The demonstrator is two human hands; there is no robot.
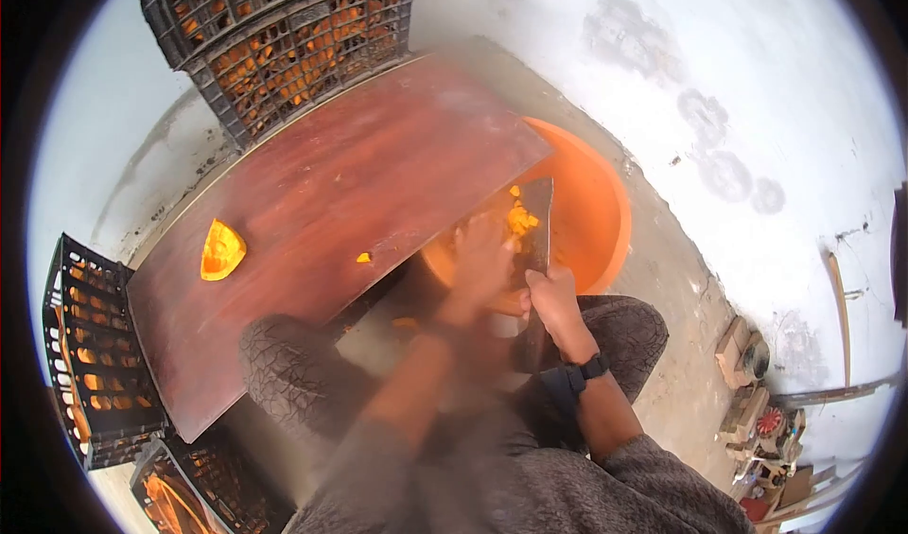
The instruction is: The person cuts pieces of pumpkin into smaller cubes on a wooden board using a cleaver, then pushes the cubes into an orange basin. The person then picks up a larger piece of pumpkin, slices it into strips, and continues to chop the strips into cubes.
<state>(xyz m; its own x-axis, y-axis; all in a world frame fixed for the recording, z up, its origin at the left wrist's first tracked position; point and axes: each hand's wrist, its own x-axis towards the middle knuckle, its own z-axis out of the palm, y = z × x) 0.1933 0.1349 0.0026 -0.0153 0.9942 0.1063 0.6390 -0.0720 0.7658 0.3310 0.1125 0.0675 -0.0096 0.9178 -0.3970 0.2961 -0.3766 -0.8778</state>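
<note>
My right hand [556, 307] is closed around a knife [539, 241] with a broad dark blade, held over the orange basin [610, 212] at the table's edge. Small yellow-orange pumpkin pieces [521, 220] lie against the blade. Beside them is my left hand [485, 255], smeared by motion, so whether its fingers hold anything cannot be made out. On the reddish-brown table [312, 193] sits a pumpkin wedge [222, 251], well to the left of both hands. A single small pumpkin piece [363, 258] rests near the table's front edge.
Stacked black crates [303, 52] filled with orange pieces stand behind the table. Another filled crate [99, 383] is at its left end, with a further crate [203, 487] below. Bricks and clutter [757, 420] line the wall on the right.
</note>
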